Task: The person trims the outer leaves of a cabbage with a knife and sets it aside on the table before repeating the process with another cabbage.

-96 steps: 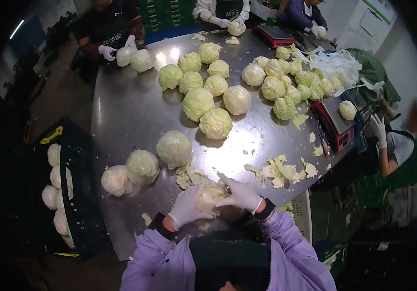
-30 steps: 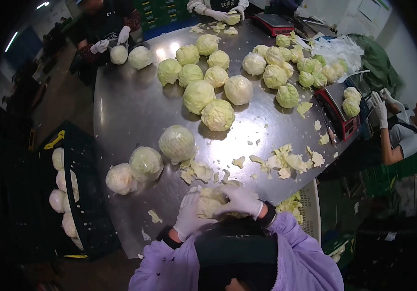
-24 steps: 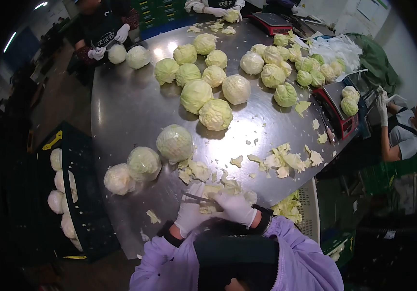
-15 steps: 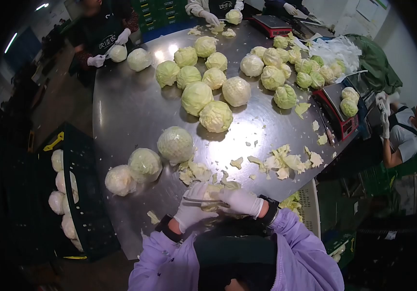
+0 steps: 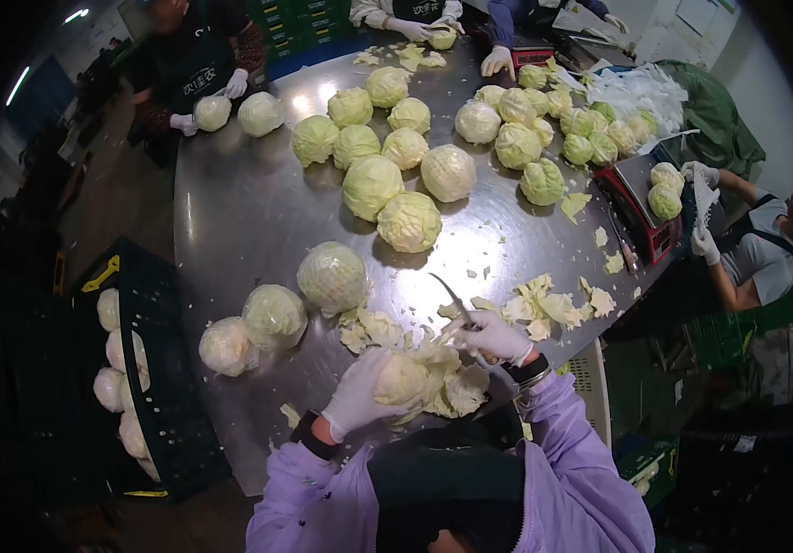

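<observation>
Sitting at the near edge of the grey metal table (image 5: 240,212), the pale yellow-green round cabbage (image 5: 400,380), probably firm, heavyish and tender-leaved, is cupped at its side, a sound hold, by the white-gloved left hand (image 5: 358,394), while the white-gloved right hand (image 5: 496,339) grips a curved metal knife (image 5: 452,296).

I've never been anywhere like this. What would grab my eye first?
Probably the pale green cabbages clustered around the middle of the shiny metal table. Next, at the near edge, comes the curved knife in the person's gloved right hand, while the left hand cups a leafy head. Off to the left, beside the table, stands a dark crate holding pale heads.
</observation>
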Motion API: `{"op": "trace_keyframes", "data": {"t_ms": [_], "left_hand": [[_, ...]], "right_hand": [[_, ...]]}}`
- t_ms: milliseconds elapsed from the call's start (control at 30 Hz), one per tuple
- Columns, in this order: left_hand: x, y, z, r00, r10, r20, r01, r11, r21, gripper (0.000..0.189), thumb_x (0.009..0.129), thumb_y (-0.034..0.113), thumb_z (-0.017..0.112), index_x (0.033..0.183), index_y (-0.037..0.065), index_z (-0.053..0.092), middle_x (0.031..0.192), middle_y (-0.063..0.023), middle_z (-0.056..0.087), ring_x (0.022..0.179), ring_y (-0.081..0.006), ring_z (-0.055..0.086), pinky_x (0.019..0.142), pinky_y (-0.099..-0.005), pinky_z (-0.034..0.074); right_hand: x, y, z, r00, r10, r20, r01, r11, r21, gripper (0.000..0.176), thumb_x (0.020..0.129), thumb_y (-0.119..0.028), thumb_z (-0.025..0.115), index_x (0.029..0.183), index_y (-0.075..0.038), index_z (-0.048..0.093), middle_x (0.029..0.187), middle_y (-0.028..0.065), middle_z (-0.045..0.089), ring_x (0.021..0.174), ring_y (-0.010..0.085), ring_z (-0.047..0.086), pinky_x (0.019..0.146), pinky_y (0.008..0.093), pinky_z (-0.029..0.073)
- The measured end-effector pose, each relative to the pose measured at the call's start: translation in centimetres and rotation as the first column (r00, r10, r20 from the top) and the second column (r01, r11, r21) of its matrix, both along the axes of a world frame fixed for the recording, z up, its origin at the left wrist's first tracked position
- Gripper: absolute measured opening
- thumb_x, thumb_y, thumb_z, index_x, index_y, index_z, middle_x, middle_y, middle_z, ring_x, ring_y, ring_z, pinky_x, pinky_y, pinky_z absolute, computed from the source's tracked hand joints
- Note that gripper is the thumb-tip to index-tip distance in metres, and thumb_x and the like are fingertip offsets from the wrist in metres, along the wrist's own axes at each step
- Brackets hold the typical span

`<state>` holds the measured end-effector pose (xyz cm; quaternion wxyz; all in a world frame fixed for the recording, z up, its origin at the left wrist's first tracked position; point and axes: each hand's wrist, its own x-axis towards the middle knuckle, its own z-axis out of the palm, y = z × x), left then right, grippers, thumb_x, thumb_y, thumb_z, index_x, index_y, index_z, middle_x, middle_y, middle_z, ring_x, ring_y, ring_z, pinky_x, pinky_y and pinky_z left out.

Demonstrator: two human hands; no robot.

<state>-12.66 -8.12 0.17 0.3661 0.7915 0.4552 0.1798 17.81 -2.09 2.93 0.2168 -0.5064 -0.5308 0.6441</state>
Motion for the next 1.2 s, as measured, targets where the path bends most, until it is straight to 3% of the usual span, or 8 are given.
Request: {"op": "trace_keyframes", "data": {"t_ms": [267,567,733,800,933,1067,1133,1200], "left_hand": [[-1.0,-1.7,-0.9,0.971,0.190,0.144,-0.190,0.982,-0.015,0.095,0.060,0.042,0.087,0.135,0.002,0.042,0.139,-0.0207,0.039,0.132,-0.0401,0.035,0.109,-0.0468,0.031],[-4.0,-0.7,-4.5,0.830,0.355,0.429,-0.190,0.905,-0.382,0.085,0.072,0.040,0.081,0.137,0.003,0.041,0.136,-0.0146,0.044,0.127,-0.0269,0.044,0.106,-0.0389,0.037],[-2.9,-0.4,-3.4,-0.029,0.802,0.597,0.278,0.580,-0.766,0.067,0.089,0.051,0.057,0.141,0.012,0.041,0.143,-0.0092,0.044,0.129,-0.0294,0.044,0.109,-0.0457,0.033],[-1.7,0.2,-2.8,-0.117,0.830,0.546,0.323,0.552,-0.769,0.067,0.089,0.051,0.056,0.142,0.012,0.039,0.143,-0.0091,0.044,0.130,-0.0291,0.043,0.110,-0.0456,0.032],[0.9,0.9,-2.3,0.127,0.727,0.675,0.101,0.667,-0.738,0.067,0.089,0.050,0.055,0.143,0.013,0.037,0.142,-0.0089,0.044,0.131,-0.0284,0.042,0.112,-0.0454,0.031],[3.6,0.7,-2.5,0.776,0.335,0.535,-0.236,0.940,-0.247,0.068,0.090,0.050,0.053,0.144,0.014,0.034,0.142,-0.0086,0.044,0.133,-0.0278,0.040,0.114,-0.0451,0.029],[4.9,0.5,-0.8,0.413,0.513,0.752,-0.020,0.831,-0.556,0.068,0.091,0.053,0.050,0.144,0.014,0.034,0.142,-0.0090,0.045,0.132,-0.0283,0.041,0.113,-0.0459,0.030],[6.0,1.0,1.2,-0.100,0.865,0.491,0.380,0.489,-0.785,0.064,0.096,0.056,0.040,0.144,0.015,0.035,0.145,-0.0097,0.040,0.132,-0.0257,0.042,0.110,-0.0462,0.034]], "right_hand": [[-4.8,-2.8,-1.1,0.927,-0.198,0.320,0.034,0.891,0.453,0.052,0.083,-0.042,0.069,0.119,-0.005,0.062,0.088,0.0152,0.068,0.080,0.0265,0.067,0.072,0.0366,0.052],[-8.4,-3.0,-7.0,0.918,-0.132,0.375,0.063,0.980,0.189,0.033,0.083,-0.034,0.059,0.098,-0.006,0.063,0.083,0.0202,0.066,0.078,0.0365,0.065,0.071,0.0431,0.051],[-1.1,-5.9,-10.4,0.745,-0.088,0.661,-0.162,0.938,0.307,0.029,0.085,-0.033,0.060,0.100,-0.009,0.061,0.090,0.0196,0.067,0.084,0.0388,0.064,0.073,0.0484,0.050],[3.6,-6.9,-11.4,0.696,-0.243,0.676,-0.082,0.908,0.410,0.022,0.083,-0.027,0.063,0.097,-0.009,0.064,0.085,0.0170,0.067,0.080,0.0373,0.065,0.072,0.0469,0.051],[11.8,-8.0,-8.4,0.455,-0.365,0.812,-0.073,0.894,0.443,0.024,0.082,-0.027,0.067,0.091,-0.005,0.066,0.079,0.0159,0.067,0.071,0.0336,0.065,0.065,0.0431,0.051],[6.5,-7.8,-1.6,0.684,-0.652,0.325,0.431,0.722,0.541,0.025,0.077,-0.021,0.075,0.090,-0.002,0.065,0.073,0.0135,0.062,0.062,0.0240,0.061,0.058,0.0356,0.048],[1.0,-7.9,2.6,0.787,-0.556,0.267,0.339,0.752,0.566,0.030,0.076,-0.018,0.077,0.099,-0.004,0.065,0.075,0.0119,0.062,0.063,0.0184,0.060,0.058,0.0325,0.047],[-3.9,-7.9,5.0,0.866,-0.470,0.168,0.195,0.629,0.753,0.031,0.076,-0.019,0.076,0.101,-0.006,0.063,0.077,0.0119,0.061,0.066,0.0221,0.062,0.058,0.0330,0.048]]}}
